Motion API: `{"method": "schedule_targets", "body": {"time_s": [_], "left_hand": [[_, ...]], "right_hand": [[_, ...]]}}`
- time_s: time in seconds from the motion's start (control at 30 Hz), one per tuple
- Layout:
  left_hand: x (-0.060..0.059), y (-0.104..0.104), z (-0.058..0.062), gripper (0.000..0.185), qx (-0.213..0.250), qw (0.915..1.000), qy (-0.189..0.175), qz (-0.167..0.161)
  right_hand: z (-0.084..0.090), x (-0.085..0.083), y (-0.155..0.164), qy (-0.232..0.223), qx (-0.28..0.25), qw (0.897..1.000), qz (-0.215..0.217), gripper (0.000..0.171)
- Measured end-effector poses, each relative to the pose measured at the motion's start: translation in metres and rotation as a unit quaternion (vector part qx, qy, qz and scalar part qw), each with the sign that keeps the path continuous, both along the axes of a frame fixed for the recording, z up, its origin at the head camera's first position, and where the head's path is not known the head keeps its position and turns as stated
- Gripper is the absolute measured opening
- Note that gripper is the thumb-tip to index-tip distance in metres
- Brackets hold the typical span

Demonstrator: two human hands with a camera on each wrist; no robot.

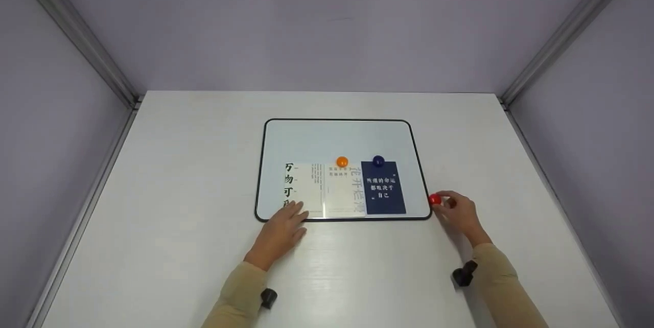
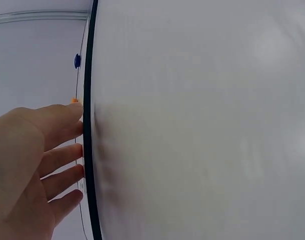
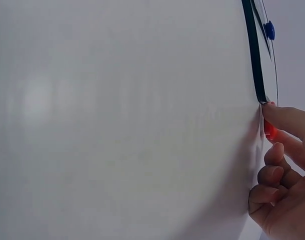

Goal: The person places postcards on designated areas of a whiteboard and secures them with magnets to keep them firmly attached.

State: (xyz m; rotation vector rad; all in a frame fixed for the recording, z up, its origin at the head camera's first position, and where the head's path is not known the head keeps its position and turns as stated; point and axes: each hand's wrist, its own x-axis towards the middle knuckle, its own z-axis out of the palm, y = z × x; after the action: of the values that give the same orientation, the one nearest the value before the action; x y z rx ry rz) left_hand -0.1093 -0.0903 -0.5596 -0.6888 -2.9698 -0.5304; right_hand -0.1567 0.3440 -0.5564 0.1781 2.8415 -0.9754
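right hand (image 1: 460, 211) around red magnet (image 1: 435, 199)

Two bare hands, left hand (image 1: 285, 226) and right hand (image 1: 459, 212), each emerging from a beige long sleeve (image 1: 240, 292) snug at the cuff, with a small black wrist-mounted camera (image 1: 268, 298) strapped beneath each forearm.

A black-framed whiteboard (image 1: 337, 139) lies on a white table (image 1: 194, 164) between pale lilac walls (image 1: 327, 21). Along the board's near edge sit a white card (image 1: 302, 185) with bold black characters, a cream card (image 1: 343, 190) with grey lettering, and a navy card (image 1: 383, 188) with white characters. An orange magnet (image 1: 342, 161) and a dark blue magnet (image 1: 378, 160) top them. A red magnet (image 1: 435, 199) shows at the board's right edge. Both sleeves (image 1: 240, 295) are beige.
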Motion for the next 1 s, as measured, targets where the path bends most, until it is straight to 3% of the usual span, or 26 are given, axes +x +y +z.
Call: {"method": "schedule_targets", "body": {"time_s": [0.3, 0.67, 1.0], "left_hand": [[-0.002, -0.004, 0.0, 0.039, -0.022, 0.9995, -0.009, -0.019], [-0.001, -0.001, 0.003, 0.04, -0.026, 0.999, -0.035, -0.002], [-0.002, -0.001, 0.0, 0.042, -0.02, 0.9987, -0.048, 0.002]], "right_hand": [[0.003, -0.002, 0.001, 0.005, 0.003, 1.0, 0.001, 0.039], [0.008, -0.005, -0.002, 0.016, -0.029, 0.999, -0.002, 0.038], [0.013, -0.006, -0.005, 0.026, -0.023, 0.999, 0.007, 0.037]]}}
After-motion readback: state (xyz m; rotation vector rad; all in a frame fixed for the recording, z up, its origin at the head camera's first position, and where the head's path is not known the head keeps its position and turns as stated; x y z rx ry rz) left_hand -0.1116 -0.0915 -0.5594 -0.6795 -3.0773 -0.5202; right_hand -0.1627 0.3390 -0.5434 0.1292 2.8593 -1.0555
